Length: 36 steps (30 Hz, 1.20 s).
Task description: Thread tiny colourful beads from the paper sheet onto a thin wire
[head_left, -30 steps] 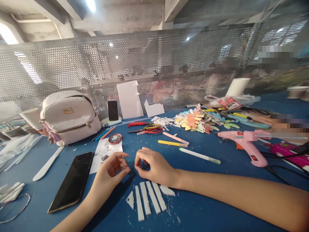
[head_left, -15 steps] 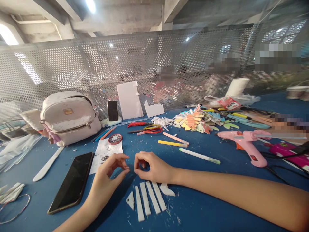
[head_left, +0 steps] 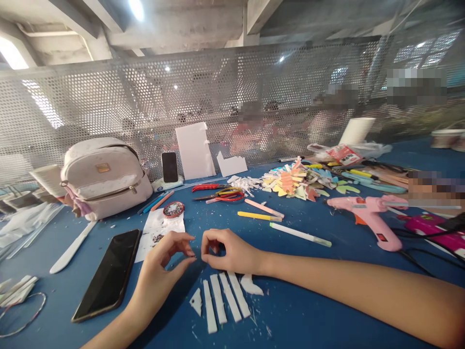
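My left hand (head_left: 163, 257) is curled above the blue tabletop, thumb and fingertips brought together in a pinch. Facing it a short gap away, my right hand (head_left: 228, 249) also pinches, its fingers bent in toward the thumb. Whatever sits between the fingertips, if anything, is too small to see. Just below the right hand lie several white foam strips (head_left: 218, 300) side by side. A small white triangular piece (head_left: 196, 302) is to their left, and a curved white scrap (head_left: 252, 286) to their right, partly under the right wrist.
Left of my hands are a phone (head_left: 107, 276), a white plastic knife (head_left: 74, 247) and paper (head_left: 145, 232) with a dish of beads (head_left: 173, 209). Markers (head_left: 301, 234), scissors (head_left: 225, 195) and cut foam pieces (head_left: 290, 182) lie beyond. A pink glue gun (head_left: 370, 213) is rightward; a backpack (head_left: 105, 179) stands behind.
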### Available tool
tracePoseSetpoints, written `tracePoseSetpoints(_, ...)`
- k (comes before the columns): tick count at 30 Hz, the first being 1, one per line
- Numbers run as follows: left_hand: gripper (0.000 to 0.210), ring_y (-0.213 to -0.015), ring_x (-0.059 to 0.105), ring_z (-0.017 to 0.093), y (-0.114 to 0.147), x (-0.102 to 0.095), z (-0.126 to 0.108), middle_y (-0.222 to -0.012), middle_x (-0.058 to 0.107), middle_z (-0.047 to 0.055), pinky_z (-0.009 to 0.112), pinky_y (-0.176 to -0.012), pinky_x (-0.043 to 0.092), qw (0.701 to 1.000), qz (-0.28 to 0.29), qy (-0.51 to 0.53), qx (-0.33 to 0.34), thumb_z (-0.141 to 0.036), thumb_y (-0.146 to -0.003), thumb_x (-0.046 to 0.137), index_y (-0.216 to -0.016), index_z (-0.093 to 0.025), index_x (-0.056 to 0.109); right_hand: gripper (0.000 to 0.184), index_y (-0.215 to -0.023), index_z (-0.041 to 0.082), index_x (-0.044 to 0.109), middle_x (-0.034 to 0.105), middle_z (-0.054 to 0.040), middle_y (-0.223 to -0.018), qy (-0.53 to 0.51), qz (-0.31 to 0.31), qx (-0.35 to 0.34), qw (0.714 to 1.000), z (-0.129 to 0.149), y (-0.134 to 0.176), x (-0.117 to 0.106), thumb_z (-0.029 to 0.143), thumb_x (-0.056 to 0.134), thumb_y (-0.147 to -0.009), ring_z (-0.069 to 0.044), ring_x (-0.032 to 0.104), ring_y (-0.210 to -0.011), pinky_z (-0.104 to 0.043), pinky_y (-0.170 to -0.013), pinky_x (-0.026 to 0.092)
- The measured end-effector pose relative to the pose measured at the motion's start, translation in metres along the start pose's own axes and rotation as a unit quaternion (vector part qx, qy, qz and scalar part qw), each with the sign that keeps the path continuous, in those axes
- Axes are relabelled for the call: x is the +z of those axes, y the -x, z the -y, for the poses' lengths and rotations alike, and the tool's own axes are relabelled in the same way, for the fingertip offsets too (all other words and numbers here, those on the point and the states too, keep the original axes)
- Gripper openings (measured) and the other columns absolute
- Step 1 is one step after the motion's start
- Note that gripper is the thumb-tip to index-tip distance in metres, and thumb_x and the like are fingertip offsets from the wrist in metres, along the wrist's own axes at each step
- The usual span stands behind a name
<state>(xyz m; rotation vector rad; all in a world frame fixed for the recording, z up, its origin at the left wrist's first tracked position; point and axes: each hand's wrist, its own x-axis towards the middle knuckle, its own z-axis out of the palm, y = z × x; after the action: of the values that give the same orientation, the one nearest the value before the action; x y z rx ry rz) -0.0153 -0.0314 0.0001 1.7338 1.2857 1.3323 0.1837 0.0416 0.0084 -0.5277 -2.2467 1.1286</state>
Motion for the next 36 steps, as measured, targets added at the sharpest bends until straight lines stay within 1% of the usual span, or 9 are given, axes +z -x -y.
tracePoseSetpoints(9,0.026,-0.080,0.064,0.016,-0.0009,-0.0004,0.0013,-0.086,0.061,-0.001,0.032,-0.083,0.054,1.000,0.003,0.020,-0.006,-0.012,-0.080,0.070,-0.101,-0.026,0.063,0.008,-0.077,0.018,0.055,0.057,0.0019,-0.076,-0.002,-0.010,-0.001,1.000,-0.0024,0.0011,-0.0010,0.014,0.061,-0.081,-0.012,0.046,-0.068,-0.024,-0.063,0.039)
tracePoseSetpoints(15,0.028,-0.081,0.064,0.016,-0.0019,-0.0020,0.0035,-0.086,0.061,-0.002,0.032,-0.086,0.054,1.000,0.008,0.024,-0.016,-0.012,-0.081,0.069,-0.103,-0.026,0.061,0.008,-0.077,0.018,0.055,0.056,0.0023,-0.075,-0.001,-0.026,-0.003,1.000,-0.0011,0.0013,-0.0006,0.013,0.060,-0.081,-0.012,0.046,-0.067,-0.024,-0.062,0.038)
tracePoseSetpoints(20,0.027,-0.080,0.064,0.015,-0.0024,-0.0018,0.0027,-0.088,0.062,-0.002,0.031,-0.084,0.055,0.999,0.004,0.026,-0.022,-0.013,-0.080,0.070,-0.103,-0.025,0.062,0.009,-0.076,0.018,0.055,0.056,0.0027,-0.075,0.008,-0.044,-0.016,0.999,-0.0021,0.0025,0.0002,0.012,0.060,-0.080,-0.011,0.045,-0.067,-0.023,-0.063,0.038)
tracePoseSetpoints(26,0.026,-0.079,0.066,0.015,-0.0025,-0.0012,-0.0001,-0.087,0.063,-0.001,0.030,-0.083,0.056,0.999,-0.003,0.025,-0.026,-0.013,-0.079,0.070,-0.101,-0.024,0.063,0.011,-0.077,0.019,0.054,0.057,0.0030,-0.075,0.042,-0.062,-0.031,0.997,-0.0065,0.0034,0.0014,0.012,0.061,-0.081,-0.012,0.045,-0.069,-0.023,-0.065,0.039)
tracePoseSetpoints(33,0.028,-0.079,0.067,0.015,-0.0025,-0.0014,-0.0008,-0.082,0.065,-0.002,0.029,-0.083,0.056,0.999,0.003,0.026,-0.027,-0.011,-0.078,0.070,-0.102,-0.024,0.063,0.013,-0.076,0.019,0.052,0.057,0.0029,-0.073,0.094,-0.061,-0.040,0.993,-0.0031,0.0038,0.0024,0.009,0.060,-0.080,-0.013,0.046,-0.069,-0.024,-0.063,0.038)
tracePoseSetpoints(36,0.029,-0.080,0.068,0.015,-0.0022,-0.0015,0.0002,-0.081,0.066,-0.002,0.028,-0.083,0.055,0.999,0.007,0.027,-0.038,-0.012,-0.078,0.069,-0.103,-0.024,0.062,0.014,-0.076,0.019,0.051,0.057,0.0029,-0.073,0.114,-0.067,-0.046,0.990,-0.0026,0.0042,0.0033,0.008,0.060,-0.080,-0.013,0.046,-0.070,-0.024,-0.063,0.037)
